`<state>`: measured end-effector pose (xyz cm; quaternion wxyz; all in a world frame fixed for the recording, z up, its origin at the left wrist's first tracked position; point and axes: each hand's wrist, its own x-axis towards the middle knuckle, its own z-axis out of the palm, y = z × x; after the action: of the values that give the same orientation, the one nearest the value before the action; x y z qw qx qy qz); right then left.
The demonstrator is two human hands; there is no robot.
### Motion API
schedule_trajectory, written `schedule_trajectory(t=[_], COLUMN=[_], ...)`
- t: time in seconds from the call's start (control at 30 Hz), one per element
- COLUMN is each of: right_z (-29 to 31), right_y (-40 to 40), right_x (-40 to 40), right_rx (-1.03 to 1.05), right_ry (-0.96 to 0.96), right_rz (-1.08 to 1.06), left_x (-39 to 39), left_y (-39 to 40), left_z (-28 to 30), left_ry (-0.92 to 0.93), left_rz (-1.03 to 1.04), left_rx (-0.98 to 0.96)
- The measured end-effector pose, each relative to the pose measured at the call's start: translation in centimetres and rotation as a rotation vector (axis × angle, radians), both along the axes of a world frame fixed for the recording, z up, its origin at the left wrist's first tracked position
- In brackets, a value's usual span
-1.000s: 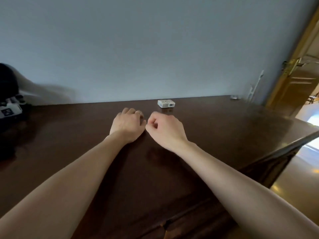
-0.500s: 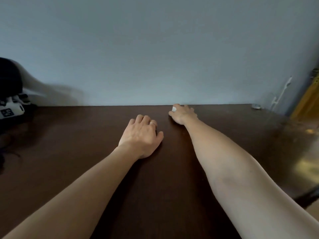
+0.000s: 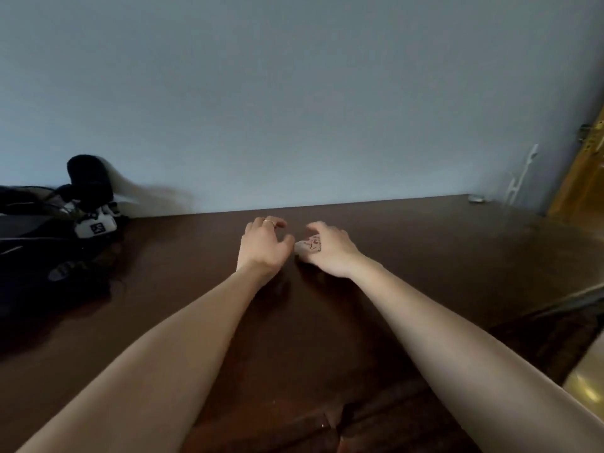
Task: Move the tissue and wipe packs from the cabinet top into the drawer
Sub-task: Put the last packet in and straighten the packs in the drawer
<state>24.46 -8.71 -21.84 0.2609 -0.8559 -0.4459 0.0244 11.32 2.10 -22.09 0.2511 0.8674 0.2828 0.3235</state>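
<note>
On the dark worktop [image 3: 425, 256], the right hand [image 3: 330, 253] curls its grip around a small white tissue pack [image 3: 309, 246] (likely light, soft, crushable; best held by its sides). The left hand [image 3: 263, 246] hovers beside it, fingers loosely curled, empty.

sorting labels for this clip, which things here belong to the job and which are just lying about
Job: small white printed pack held in the right hand; left hand; dark brown wooden cabinet top.

Lying about: black gear with cables; small grey object at the back right.
</note>
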Motion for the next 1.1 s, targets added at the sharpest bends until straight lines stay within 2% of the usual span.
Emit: schedule_trajectory(t=[0.07, 0.17, 0.27, 0.37, 0.5, 0.63, 0.77, 0.83, 0.97, 1.03, 1.1], right_z=[0.6, 1.2, 0.1, -3.1, -9.3, -17.0, -23.5, -26.0, -31.4, -34.7, -37.4], right_y=[-2.6, -6.5, -10.2, -13.7, -17.5, -19.6, -20.3, -20.6, -20.1, -19.1, -17.9], right_x=[-4.2, -10.9, -17.8, -24.0, -29.2, -32.4, -35.0, -35.2, -34.1, -33.6, -33.4], right_rx=[0.154, 0.375, 0.491, 0.542, 0.426, 0.229, 0.029, -0.096, -0.402, -0.492, -0.534], right_ry=[0.111, 0.256, 0.206, 0.093, 0.054, 0.286, 0.484, 0.558, 0.631, 0.636, 0.670], right_rz=[0.079, 0.217, 0.375, 0.504, 0.729, 0.790, 0.775, 0.752, 0.536, 0.394, 0.237], left_x=[-3.1, -9.7, -17.7, -25.5, -34.1, -38.5, -41.1, -42.6, -45.5, -46.7, -47.6], left_y=[-1.6, -4.9, -9.2, -13.8, -18.6, -21.3, -22.5, -22.7, -20.2, -18.6, -18.2], left_z=[0.7, 1.2, 1.4, -1.0, -7.1, -15.4, -22.2, -25.0, -30.8, -33.9, -36.6], left_ry=[-0.069, -0.063, -0.155, -0.254, -0.330, -0.199, -0.118, -0.010, 0.175, 0.389, 0.567], left_rz=[0.022, 0.007, -0.008, -0.045, 0.002, 0.185, 0.206, 0.187, 0.306, 0.336, 0.270], left_rx=[-0.172, -0.327, -0.451, -0.589, -0.784, -0.988, -1.279, -1.236, -0.958, -0.852, -0.782])
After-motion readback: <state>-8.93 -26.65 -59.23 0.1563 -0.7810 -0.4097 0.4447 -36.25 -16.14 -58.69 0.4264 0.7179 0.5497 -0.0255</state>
